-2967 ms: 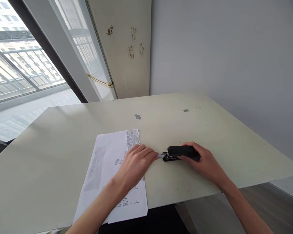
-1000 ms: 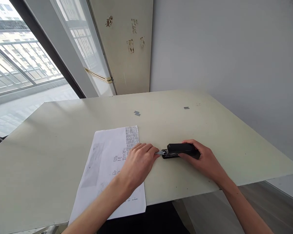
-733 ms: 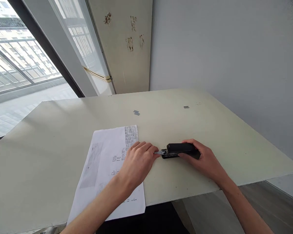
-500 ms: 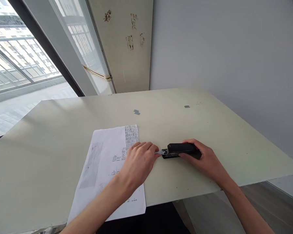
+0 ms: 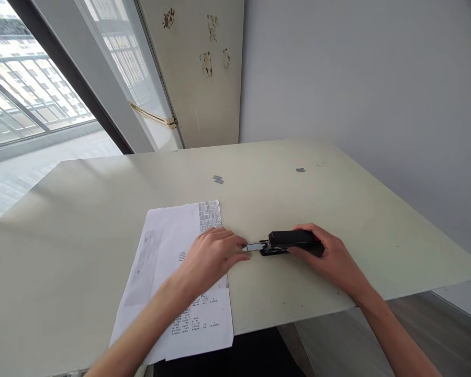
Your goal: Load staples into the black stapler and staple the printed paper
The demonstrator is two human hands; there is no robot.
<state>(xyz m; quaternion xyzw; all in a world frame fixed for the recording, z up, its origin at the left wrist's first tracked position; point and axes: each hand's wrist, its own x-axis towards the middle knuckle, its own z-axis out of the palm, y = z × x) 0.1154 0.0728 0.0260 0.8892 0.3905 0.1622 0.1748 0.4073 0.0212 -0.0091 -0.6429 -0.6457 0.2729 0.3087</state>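
A black stapler (image 5: 292,239) lies on the table, its metal staple tray (image 5: 254,246) sticking out of the left end. My right hand (image 5: 325,254) is wrapped around the stapler's rear, thumb in front and fingers behind. At the tray's outer end, the thumb and fingertips of my left hand (image 5: 215,253) close about the metal; the exact contact is partly hidden. Beneath my left hand and forearm are printed paper sheets (image 5: 172,225), with their lower edge over the table's front edge.
The pale table (image 5: 82,251) carries small grey tape pieces (image 5: 219,179) toward the back. A grey wall (image 5: 361,78) borders it on the right. Behind stand a stained cream panel (image 5: 204,104) and, to the left, a window (image 5: 31,94).
My left hand has moved left, and more of the metal tray now shows outside the stapler. My right hand and the stapler's body stay in place.
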